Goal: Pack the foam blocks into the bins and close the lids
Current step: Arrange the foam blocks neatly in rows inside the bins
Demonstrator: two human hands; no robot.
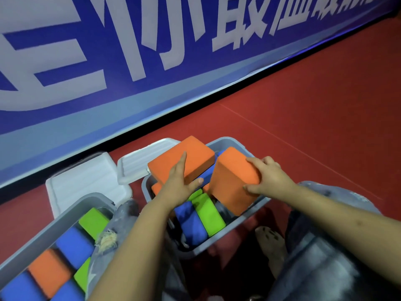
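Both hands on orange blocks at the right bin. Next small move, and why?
Probably lower the tilted orange block held in the right hand into the right bin. It leans over the bin's near-right rim, and the green and blue blocks already inside sit lower. The left hand rests flat on the other orange block.

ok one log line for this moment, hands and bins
left hand flat on orange block | right hand grips second orange block | right bin filling | lids open

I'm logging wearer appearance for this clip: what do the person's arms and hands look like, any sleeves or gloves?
Both forearms are bare, with no sleeves in view. The left hand and right hand wear no gloves, and no rings, watch or wristband show.
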